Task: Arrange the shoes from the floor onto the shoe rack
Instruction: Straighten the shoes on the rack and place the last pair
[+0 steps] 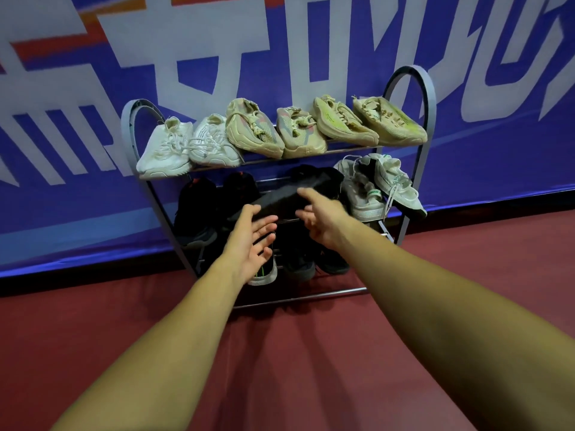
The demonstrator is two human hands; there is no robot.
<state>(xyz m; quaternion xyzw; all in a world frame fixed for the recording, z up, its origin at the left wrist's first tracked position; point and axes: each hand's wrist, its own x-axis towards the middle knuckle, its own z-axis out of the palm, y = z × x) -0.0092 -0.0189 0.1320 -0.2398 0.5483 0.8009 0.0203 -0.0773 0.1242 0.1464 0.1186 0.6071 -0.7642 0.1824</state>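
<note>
Here, open-fingered left hand (249, 247) and right hand (323, 219) flank the black shoe (280, 199) at the shoe rack (431, 98).

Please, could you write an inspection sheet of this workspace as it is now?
Surface: dark red floor under the shoe rack.
Job's things: shoe rack grey, three tiers; six pale shoes on top; black shoes and a pale pair in the middle; dark shoes at the bottom; one blurred black shoe tilted at the middle tier.
Clutter: nothing seen.
Grips: left hand and right hand open, at the blurred black shoe; contact unclear.
Cables: nothing seen.
Surroundings: blue banner with white lettering behind the shoe rack.
</note>
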